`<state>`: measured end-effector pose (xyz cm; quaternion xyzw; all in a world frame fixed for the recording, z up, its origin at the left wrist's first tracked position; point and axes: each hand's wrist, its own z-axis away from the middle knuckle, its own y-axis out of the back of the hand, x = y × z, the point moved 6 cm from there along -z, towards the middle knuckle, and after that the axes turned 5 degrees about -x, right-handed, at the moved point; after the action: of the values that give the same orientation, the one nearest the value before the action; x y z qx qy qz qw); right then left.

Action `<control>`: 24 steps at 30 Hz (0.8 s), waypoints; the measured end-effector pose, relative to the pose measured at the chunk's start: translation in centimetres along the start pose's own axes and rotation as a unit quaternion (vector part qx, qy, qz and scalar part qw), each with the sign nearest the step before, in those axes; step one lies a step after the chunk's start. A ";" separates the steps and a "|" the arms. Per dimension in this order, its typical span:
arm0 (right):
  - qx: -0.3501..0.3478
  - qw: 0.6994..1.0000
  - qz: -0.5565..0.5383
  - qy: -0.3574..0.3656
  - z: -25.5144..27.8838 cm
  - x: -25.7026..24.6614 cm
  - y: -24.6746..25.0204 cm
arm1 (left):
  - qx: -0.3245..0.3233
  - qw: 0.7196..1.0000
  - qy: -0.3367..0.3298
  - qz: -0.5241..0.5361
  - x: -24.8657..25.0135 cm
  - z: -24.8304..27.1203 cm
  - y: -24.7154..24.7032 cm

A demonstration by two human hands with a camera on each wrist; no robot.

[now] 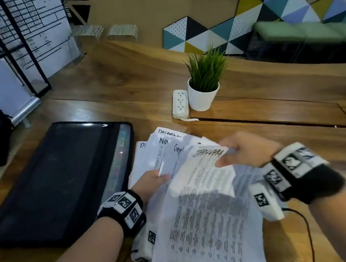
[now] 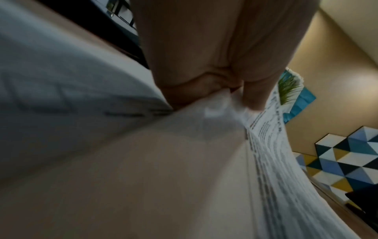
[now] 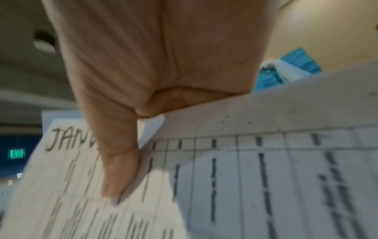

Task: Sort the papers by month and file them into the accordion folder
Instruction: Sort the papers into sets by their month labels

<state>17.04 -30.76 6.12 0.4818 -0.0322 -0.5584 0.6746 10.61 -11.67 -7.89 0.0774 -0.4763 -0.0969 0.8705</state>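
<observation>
From the head view you're mid-sort: your left hand (image 1: 153, 180) grips the fanned papers (image 1: 162, 153), your right hand (image 1: 247, 149) pinches the January sheet (image 1: 207, 171), the accordion folder (image 1: 56, 181) lies unfilled at your left; both wrist views confirm curled fingers (image 2: 253, 97) and thumb (image 3: 120, 161) clamping paper.

Fanned papers (image 1: 193, 196) beside black folder (image 1: 48, 187)

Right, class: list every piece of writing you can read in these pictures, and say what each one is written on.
"JANUARY" handwritten atop the sheet the right hand pinches.
"JAN", the same heading, the rest behind the thumb.
"Decembe", cut off, on the rearmost paper.
"No", cut off, on another paper.
Printed tables, the wall chart and the green sign: too blurred.
</observation>
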 end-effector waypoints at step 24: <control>0.224 0.953 0.141 0.146 -2.9 3.3 -6.1 | 0.144 0.985 -0.026 -0.097 0.7 -1.6 4.4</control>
<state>15.55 -31.06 -1.29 0.6874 -0.1252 -0.3600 0.6182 12.73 -7.50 -7.12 0.2449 -0.4982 -0.1137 0.8240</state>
